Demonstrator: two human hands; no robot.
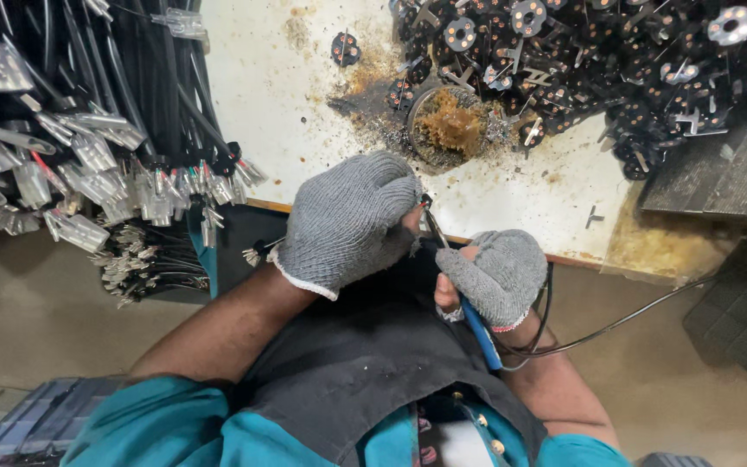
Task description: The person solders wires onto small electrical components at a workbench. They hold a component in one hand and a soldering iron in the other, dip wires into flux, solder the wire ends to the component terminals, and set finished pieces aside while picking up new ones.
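Note:
My left hand (347,220), in a grey knit glove, is closed over a small dark part at the near edge of the white bench (261,95); the part is almost wholly hidden by the fingers. My right hand (499,272), also in a grey glove with bare fingertips, grips a blue-handled soldering iron (477,324). Its thin metal tip (432,225) points up and touches the spot under my left fingertips. The iron's black cable (616,324) runs off to the right.
A round tin of brown flux or sponge (450,125) sits on the stained bench above my hands. Several black disc parts (581,60) are heaped at the upper right. Bundles of black wires with metal terminals (88,156) hang at the left.

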